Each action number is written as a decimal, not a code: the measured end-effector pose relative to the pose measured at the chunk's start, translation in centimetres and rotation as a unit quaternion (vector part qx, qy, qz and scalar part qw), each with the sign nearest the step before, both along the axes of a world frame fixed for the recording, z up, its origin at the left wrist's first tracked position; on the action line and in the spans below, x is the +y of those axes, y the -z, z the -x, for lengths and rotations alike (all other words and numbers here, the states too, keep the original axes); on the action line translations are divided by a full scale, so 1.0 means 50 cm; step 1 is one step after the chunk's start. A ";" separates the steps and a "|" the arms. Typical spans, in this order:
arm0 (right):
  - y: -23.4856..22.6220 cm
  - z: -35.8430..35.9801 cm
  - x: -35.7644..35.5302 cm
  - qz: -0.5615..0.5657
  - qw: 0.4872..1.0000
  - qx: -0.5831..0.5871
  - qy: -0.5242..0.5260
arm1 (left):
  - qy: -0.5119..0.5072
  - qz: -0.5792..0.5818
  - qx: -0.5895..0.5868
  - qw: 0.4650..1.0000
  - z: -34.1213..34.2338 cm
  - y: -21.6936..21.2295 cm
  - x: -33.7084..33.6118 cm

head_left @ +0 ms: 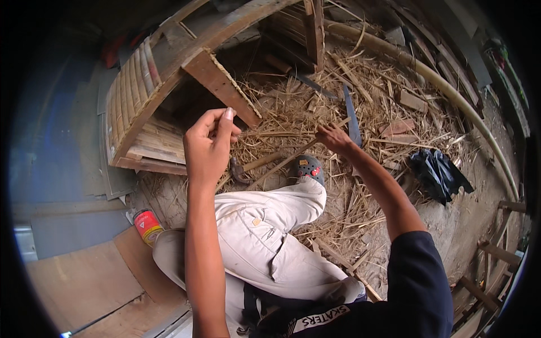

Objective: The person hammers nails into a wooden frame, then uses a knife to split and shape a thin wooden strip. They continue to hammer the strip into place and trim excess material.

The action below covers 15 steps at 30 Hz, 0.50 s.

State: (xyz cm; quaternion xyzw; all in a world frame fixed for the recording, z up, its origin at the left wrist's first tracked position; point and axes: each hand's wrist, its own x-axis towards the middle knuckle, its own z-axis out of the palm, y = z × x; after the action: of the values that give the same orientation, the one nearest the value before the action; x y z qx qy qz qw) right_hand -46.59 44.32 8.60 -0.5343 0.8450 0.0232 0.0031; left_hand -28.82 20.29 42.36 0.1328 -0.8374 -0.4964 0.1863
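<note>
A thin, pale strip of bamboo runs almost level between the person's 2 hands, held in the air above the knee and the straw-strewn ground. It is narrow, straw-coloured and flat, and so slim against the litter behind it that its exact ends are hard to make out. The left hand is raised with the thumb and forefinger pinched together on the strip's left end, the other fingers curled loosely above. The right hand reaches forward with its fingers closed on the strip's right end. Below the strip, a hammer with a wooden handle lies on the ground just beside a grey shoe, which belongs to the person's bent leg in light trousers. A long dark blade lies just beyond the right hand. To the left stands a wooden frame with a curved side of bamboo slats; its hollow inside is dark, and what it holds cannot be told. A red can stands at the left by the knee, its top closed as far as can be seen. A long bamboo pole arcs along the right side, and a crumpled dark bag rests on the bare earth near it. Straw and bamboo shavings cover the ground.
</note>
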 end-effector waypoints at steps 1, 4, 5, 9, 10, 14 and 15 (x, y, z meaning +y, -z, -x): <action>-0.025 0.011 0.017 0.005 1.000 0.000 0.004 | -0.005 -0.015 0.012 1.000 -0.002 -0.004 -0.001; -0.123 0.031 0.088 0.068 0.997 -0.046 0.007 | -0.004 -0.055 0.054 0.997 -0.009 -0.017 -0.001; -0.161 0.031 0.113 0.049 0.995 -0.087 0.020 | -0.011 -0.060 0.074 0.995 -0.014 -0.021 0.002; -0.312 -0.004 0.213 0.109 0.973 -0.178 0.094 | -0.014 -0.101 0.160 0.982 -0.028 -0.046 0.012; -0.345 -0.016 0.235 0.123 0.966 -0.198 0.114 | -0.022 -0.103 0.175 0.979 -0.030 -0.053 0.013; -0.457 -0.056 0.311 0.151 0.935 -0.243 0.211 | -0.050 -0.125 0.267 0.954 -0.038 -0.084 0.012; -0.476 -0.064 0.323 0.155 0.927 -0.246 0.237 | -0.061 -0.138 0.297 0.943 -0.041 -0.091 0.009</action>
State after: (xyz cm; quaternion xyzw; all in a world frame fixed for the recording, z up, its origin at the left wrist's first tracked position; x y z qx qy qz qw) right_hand -43.40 60.49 32.40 -0.3012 0.9127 -0.2414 0.1339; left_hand -26.77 20.75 46.94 0.0542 -0.6577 -0.6114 0.4366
